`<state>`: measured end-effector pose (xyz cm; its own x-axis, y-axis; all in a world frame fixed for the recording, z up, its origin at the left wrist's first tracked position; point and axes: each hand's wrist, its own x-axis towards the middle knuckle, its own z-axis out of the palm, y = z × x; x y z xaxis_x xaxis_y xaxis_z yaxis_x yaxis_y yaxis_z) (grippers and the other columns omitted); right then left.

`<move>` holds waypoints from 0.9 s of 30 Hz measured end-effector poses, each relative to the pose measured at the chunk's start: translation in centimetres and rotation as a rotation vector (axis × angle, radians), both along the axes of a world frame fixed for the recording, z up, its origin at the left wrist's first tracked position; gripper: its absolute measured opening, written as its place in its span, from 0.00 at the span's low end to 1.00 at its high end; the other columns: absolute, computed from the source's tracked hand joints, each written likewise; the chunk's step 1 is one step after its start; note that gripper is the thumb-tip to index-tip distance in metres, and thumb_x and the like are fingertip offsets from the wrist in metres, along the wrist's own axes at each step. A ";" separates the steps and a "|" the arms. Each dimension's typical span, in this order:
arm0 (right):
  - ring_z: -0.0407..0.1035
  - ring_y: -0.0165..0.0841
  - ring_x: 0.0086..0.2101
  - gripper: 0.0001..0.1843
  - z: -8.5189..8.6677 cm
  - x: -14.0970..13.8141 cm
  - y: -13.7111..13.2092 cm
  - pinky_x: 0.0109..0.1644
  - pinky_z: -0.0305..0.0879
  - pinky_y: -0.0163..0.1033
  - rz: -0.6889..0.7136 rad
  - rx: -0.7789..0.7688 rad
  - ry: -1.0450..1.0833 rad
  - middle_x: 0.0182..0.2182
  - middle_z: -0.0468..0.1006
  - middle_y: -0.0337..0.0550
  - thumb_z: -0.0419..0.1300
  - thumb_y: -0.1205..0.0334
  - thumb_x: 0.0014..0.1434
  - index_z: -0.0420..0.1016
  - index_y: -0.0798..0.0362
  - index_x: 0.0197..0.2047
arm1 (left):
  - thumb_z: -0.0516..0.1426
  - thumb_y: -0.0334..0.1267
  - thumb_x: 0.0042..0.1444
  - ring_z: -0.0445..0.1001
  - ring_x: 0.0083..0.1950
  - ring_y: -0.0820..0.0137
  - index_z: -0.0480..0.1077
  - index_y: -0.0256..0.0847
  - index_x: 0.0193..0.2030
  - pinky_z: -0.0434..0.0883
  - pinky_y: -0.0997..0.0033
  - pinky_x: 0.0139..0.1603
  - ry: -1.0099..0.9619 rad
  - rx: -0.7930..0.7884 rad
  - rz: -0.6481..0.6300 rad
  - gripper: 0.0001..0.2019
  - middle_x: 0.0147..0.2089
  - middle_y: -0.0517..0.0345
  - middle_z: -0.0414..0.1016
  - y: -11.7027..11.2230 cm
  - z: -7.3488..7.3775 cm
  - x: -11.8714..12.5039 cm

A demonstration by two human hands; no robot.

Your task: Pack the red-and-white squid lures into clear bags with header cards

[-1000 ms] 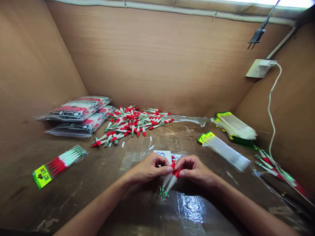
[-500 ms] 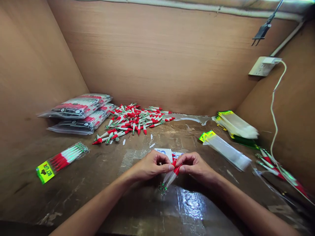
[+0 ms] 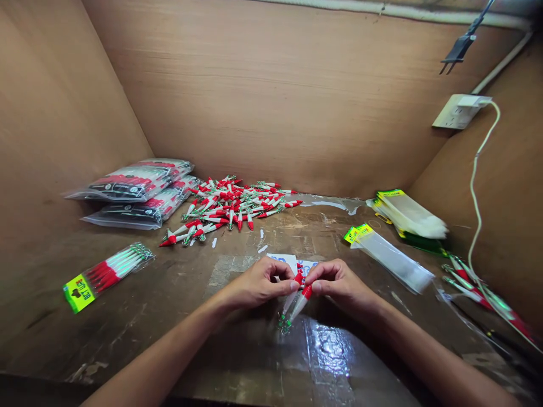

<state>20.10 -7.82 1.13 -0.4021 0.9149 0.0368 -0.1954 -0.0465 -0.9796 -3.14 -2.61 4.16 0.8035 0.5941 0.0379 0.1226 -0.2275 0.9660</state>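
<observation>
Both hands [image 3: 297, 285] still pinch the red-tipped lures [image 3: 294, 308], barely shifted.

Red-white lures [image 3: 293, 305] between both hands [image 3: 297, 285]

Open worktop [image 3: 178, 316] lies left of the left hand [image 3: 258, 285], bare out to the filled packet [image 3: 108, 276]; straight ahead, a loose lure pile [image 3: 231, 206] and stacked bags [image 3: 136, 192] block the back wall; rightward, empty sleeves [image 3: 390, 257] and a white cable [image 3: 477, 203] crowd the right hand [image 3: 339, 285]; wooden walls [image 3: 271, 102] close three sides.
</observation>
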 end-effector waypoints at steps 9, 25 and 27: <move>0.70 0.29 0.30 0.07 0.6 0.8 0.2 0.38 0.62 0.34 -0.081 -0.055 0.067 0.30 0.81 0.41 0.70 0.61 0.55 0.82 0.55 0.37 | 0.60 0.46 0.58 0.61 0.28 0.75 0.74 0.36 0.31 0.58 0.75 0.30 0.051 0.003 -0.040 0.13 0.27 0.63 0.67 -0.3 -0.1 0.1; 0.74 0.28 0.32 0.13 0.4 6.3 3.4 0.41 0.70 0.34 -0.453 -0.088 0.093 0.33 0.82 0.41 0.75 0.59 0.49 0.81 0.53 0.37 | 0.58 0.50 0.61 0.71 0.59 0.56 0.61 0.45 0.68 0.67 0.54 0.61 0.363 0.859 0.548 0.29 0.59 0.49 0.72 4.6 -0.6 -4.1; 0.75 0.30 0.31 0.15 0.0 7.6 4.1 0.39 0.70 0.35 -0.503 -0.083 -0.005 0.31 0.82 0.43 0.76 0.58 0.46 0.81 0.55 0.35 | 0.61 0.54 0.58 0.69 0.62 0.56 0.58 0.48 0.69 0.66 0.54 0.63 0.401 0.792 0.310 0.35 0.64 0.49 0.69 3.6 -1.2 -3.5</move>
<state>27.71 -3.76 1.14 0.0887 0.9950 -0.0454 -0.2089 -0.0260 -0.9776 -6.67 1.03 2.99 0.6544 0.7037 0.2769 0.5781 -0.7016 0.4167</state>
